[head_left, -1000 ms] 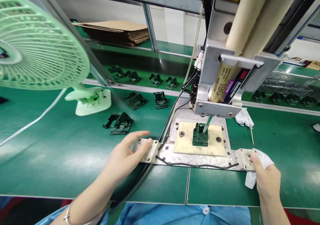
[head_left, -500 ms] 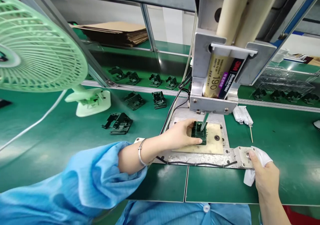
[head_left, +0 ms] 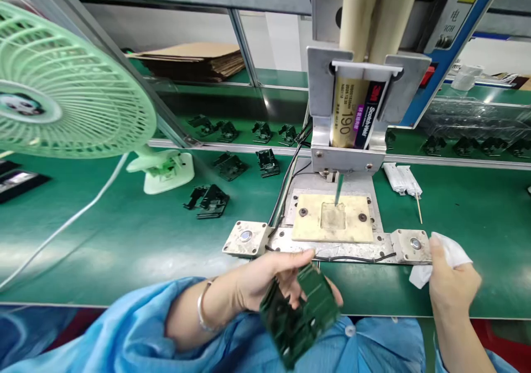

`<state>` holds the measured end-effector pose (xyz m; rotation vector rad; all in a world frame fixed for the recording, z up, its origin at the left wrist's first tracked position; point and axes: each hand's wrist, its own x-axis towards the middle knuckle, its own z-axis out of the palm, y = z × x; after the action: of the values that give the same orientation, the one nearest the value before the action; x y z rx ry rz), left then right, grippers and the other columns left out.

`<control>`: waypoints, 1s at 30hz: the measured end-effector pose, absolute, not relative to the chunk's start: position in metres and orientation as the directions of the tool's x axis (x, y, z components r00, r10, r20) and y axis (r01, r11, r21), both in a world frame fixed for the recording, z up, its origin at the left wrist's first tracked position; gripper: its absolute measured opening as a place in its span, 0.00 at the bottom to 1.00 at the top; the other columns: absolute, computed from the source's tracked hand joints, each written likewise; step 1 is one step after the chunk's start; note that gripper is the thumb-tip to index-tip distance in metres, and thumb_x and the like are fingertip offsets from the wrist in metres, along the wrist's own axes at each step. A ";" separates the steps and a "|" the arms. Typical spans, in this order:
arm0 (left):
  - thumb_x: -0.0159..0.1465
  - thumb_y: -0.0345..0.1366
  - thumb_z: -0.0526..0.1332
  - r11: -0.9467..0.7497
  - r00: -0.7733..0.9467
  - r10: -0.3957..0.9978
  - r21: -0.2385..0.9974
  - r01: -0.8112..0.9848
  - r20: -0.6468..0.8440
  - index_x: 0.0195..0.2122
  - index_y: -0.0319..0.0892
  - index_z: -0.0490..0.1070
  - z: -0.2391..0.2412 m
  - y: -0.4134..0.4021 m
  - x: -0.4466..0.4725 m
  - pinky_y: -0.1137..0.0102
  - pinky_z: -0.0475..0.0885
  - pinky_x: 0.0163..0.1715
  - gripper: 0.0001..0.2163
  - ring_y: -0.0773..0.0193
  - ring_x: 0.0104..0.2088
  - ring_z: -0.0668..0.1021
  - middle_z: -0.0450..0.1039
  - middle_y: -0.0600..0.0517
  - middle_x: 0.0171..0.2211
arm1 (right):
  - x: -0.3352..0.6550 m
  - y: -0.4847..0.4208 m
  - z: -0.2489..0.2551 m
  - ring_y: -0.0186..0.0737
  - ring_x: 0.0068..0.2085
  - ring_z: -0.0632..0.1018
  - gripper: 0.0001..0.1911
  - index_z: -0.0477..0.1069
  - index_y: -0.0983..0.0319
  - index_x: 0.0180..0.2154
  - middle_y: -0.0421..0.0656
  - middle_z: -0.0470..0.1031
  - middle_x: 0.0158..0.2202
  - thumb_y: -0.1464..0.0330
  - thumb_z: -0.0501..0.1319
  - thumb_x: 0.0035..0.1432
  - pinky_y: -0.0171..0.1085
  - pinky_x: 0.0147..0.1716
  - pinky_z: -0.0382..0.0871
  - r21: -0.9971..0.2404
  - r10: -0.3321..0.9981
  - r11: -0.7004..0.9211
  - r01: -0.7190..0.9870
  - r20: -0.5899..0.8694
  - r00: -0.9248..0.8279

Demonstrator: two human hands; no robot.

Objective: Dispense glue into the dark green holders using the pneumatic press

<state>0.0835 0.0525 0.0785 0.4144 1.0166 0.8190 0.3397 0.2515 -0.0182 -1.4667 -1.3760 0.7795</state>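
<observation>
Close to my body, in front of the bench edge, my left hand point(head_left: 276, 279) grips a dark green circuit-board assembly point(head_left: 301, 315), tilted and slightly blurred. My right hand point(head_left: 454, 276) is closed around a crumpled white wipe point(head_left: 454, 251), beside the right push-button block point(head_left: 410, 245). Between the hands lies a cream fixture plate point(head_left: 298, 232) with a shallow square recess and nothing sitting in it. Over that recess hangs the green nozzle point(head_left: 339, 187) of a dispenser holding a Scotch-Weld adhesive cartridge point(head_left: 357, 113).
A green fan point(head_left: 83, 96) stands at the left. Several circuit-board assemblies point(head_left: 209, 201) lie between it and the fixture, and more sit on the back shelf. Another push-button block point(head_left: 246, 236) is left of the plate. White packets point(head_left: 400, 179) and a thin stick point(head_left: 418, 207) lie right.
My left hand has lifted the circuit-board assembly off the fixture plate and drawn it toward my body. My right hand has shifted off the right button and still holds the wipe.
</observation>
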 end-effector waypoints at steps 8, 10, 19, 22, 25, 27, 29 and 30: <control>0.52 0.60 0.65 0.644 0.567 0.758 0.509 -0.571 -0.324 0.19 0.34 0.76 0.063 0.036 0.126 0.67 0.67 0.24 0.28 0.59 0.19 0.72 0.68 0.49 0.12 | 0.343 0.153 0.055 0.40 0.31 0.74 0.24 0.76 0.58 0.35 0.43 0.72 0.30 0.44 0.60 0.60 0.37 0.31 0.70 -0.785 0.400 0.613 -0.082 0.398 -0.826; 0.49 0.58 0.68 0.656 0.517 0.754 0.481 -0.581 -0.404 0.18 0.36 0.73 0.059 0.032 0.132 0.68 0.64 0.22 0.25 0.66 0.15 0.65 0.63 0.54 0.10 | 0.326 0.141 0.072 0.36 0.27 0.70 0.25 0.73 0.59 0.30 0.39 0.66 0.25 0.45 0.58 0.62 0.34 0.30 0.67 -0.739 0.235 0.660 -0.140 0.379 -0.895; 0.49 0.62 0.67 0.523 0.508 0.810 0.754 -0.397 -0.294 0.31 0.35 0.80 0.070 0.036 0.124 0.68 0.65 0.31 0.29 0.60 0.28 0.73 0.76 0.50 0.25 | 0.325 0.133 0.072 0.35 0.26 0.66 0.35 0.73 0.59 0.33 0.39 0.63 0.26 0.40 0.42 0.65 0.34 0.29 0.64 -0.804 0.321 0.576 -0.150 0.391 -0.862; 0.48 0.62 0.68 0.540 0.510 0.803 0.739 -0.404 -0.308 0.31 0.36 0.80 0.071 0.037 0.124 0.69 0.64 0.30 0.28 0.62 0.27 0.71 0.75 0.52 0.25 | 0.324 0.132 0.072 0.34 0.26 0.66 0.36 0.73 0.59 0.32 0.39 0.64 0.26 0.38 0.44 0.62 0.34 0.29 0.64 -0.825 0.324 0.544 -0.151 0.373 -0.869; 0.46 0.61 0.69 0.544 0.487 0.809 0.731 -0.411 -0.328 0.23 0.37 0.75 0.067 0.037 0.127 0.70 0.61 0.27 0.27 0.65 0.24 0.66 0.69 0.53 0.20 | 0.311 0.134 0.079 0.33 0.23 0.66 0.35 0.72 0.60 0.29 0.38 0.64 0.23 0.38 0.46 0.61 0.34 0.27 0.62 -0.840 0.301 0.502 -0.206 0.393 -0.869; 0.47 0.59 0.69 0.542 0.479 0.812 0.736 -0.406 -0.333 0.22 0.37 0.73 0.066 0.036 0.128 0.70 0.59 0.25 0.26 0.67 0.23 0.64 0.65 0.54 0.19 | 0.305 0.137 0.083 0.31 0.21 0.65 0.34 0.74 0.60 0.29 0.36 0.63 0.20 0.39 0.48 0.62 0.34 0.25 0.62 -0.851 0.295 0.469 -0.237 0.404 -0.866; 0.50 0.59 0.68 0.493 0.445 0.848 0.733 -0.468 -0.286 0.28 0.36 0.76 0.069 0.034 0.127 0.71 0.61 0.24 0.25 0.67 0.22 0.66 0.67 0.53 0.21 | 0.309 0.142 0.079 0.31 0.21 0.68 0.30 0.78 0.59 0.33 0.38 0.68 0.22 0.41 0.53 0.62 0.34 0.23 0.62 -0.857 0.346 0.457 -0.236 0.416 -0.841; 0.52 0.59 0.67 0.434 0.401 0.884 0.744 -0.508 -0.242 0.34 0.36 0.78 0.072 0.032 0.126 0.71 0.64 0.25 0.26 0.66 0.23 0.69 0.70 0.51 0.25 | 0.316 0.144 0.072 0.33 0.22 0.71 0.28 0.79 0.58 0.37 0.40 0.72 0.26 0.42 0.55 0.62 0.34 0.23 0.64 -0.869 0.412 0.443 -0.222 0.418 -0.810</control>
<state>0.1261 0.0319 0.0725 0.6332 0.6908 0.9575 0.3158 0.1441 0.0724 -0.1585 -2.1042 1.3901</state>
